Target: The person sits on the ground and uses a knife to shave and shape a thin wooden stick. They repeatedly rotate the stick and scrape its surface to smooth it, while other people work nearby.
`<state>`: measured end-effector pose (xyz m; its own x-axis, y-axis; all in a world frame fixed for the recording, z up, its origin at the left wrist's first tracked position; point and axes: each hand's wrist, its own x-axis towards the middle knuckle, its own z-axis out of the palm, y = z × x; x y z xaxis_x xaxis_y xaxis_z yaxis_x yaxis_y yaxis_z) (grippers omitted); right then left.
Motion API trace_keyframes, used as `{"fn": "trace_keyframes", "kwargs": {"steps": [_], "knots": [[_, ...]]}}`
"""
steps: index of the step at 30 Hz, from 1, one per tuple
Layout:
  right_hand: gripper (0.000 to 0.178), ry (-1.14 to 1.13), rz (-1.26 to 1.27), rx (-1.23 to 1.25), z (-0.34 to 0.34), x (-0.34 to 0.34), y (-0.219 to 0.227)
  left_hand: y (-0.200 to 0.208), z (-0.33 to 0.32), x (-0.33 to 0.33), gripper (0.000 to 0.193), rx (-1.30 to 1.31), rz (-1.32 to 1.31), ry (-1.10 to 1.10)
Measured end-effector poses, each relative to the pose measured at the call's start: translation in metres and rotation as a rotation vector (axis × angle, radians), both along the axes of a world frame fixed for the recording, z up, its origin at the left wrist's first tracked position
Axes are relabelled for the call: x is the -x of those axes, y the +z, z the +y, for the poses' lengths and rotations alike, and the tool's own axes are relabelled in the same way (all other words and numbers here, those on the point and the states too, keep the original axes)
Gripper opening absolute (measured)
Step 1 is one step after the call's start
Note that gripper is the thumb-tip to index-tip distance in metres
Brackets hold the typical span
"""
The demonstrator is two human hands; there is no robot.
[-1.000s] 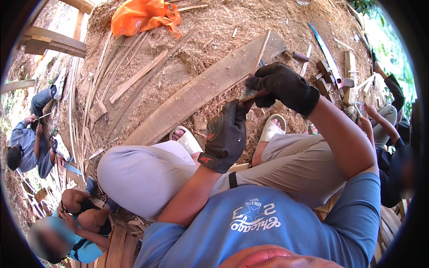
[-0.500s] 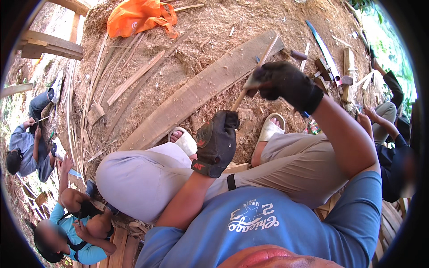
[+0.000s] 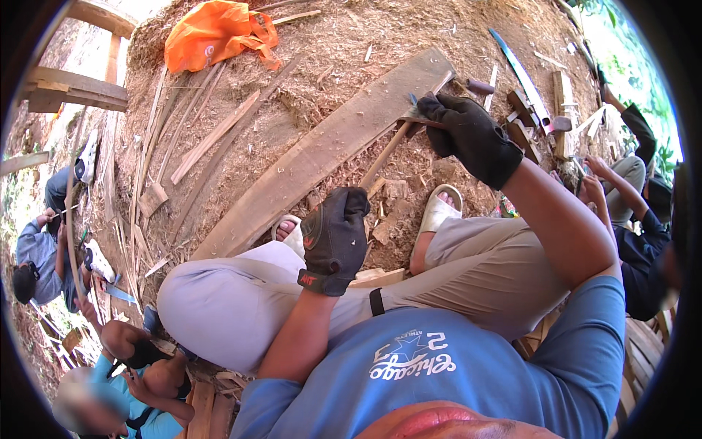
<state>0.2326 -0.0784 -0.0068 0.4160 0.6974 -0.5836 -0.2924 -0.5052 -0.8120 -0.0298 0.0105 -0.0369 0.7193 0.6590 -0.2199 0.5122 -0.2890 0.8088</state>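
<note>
Gloved in black, my left hand (image 3: 338, 238) is closed around the near end of a slim wooden stick (image 3: 386, 156). The stick slants up and to the right in front of my feet. My right hand (image 3: 468, 137), in a black glove too, is closed at the stick's far end. It grips a small bladed tool (image 3: 426, 122) with a reddish-brown part, set against the stick; the fingers hide most of it. Behind both hands a long thick plank (image 3: 314, 161) lies slantwise on the ground.
An orange bag (image 3: 219, 36) and thin wood strips (image 3: 216, 137) lie at the far left. To the right are a long saw-like blade (image 3: 521, 73), a dark cylindrical piece (image 3: 480, 87) and wooden blocks (image 3: 522, 121). People sit at left (image 3: 139, 395) and right (image 3: 640, 241). Shavings cover the ground.
My left hand has shifted slightly left with the stick. My right hand has moved a little left and down. The stick's far length, seen beyond my right hand before, no longer shows.
</note>
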Motion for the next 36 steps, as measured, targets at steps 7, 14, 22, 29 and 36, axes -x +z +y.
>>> {"fn": "trace_keyframes", "kwargs": {"steps": [7,14,22,29,36], "knots": [[0.033,0.01,0.225,-0.112,0.006,-0.02,0.004,0.009,-0.005,-0.012,0.023,0.006,-0.022,0.037],[0.033,-0.123,0.103,-0.197,0.007,-0.015,0.009,-0.001,-0.007,-0.009,0.028,-0.033,-0.092,0.031],[0.039,-0.044,-0.149,-0.088,-0.001,-0.015,0.001,0.003,-0.003,-0.006,0.024,-0.046,-0.071,0.03],[0.025,0.346,0.011,0.03,-0.006,0.035,0.006,0.009,-0.009,-0.015,0.02,-0.216,-0.08,0.036],[0.024,0.335,-0.11,-0.197,-0.01,-0.039,0.005,0.02,-0.002,-0.014,0.02,-0.006,-0.041,0.004]]}}
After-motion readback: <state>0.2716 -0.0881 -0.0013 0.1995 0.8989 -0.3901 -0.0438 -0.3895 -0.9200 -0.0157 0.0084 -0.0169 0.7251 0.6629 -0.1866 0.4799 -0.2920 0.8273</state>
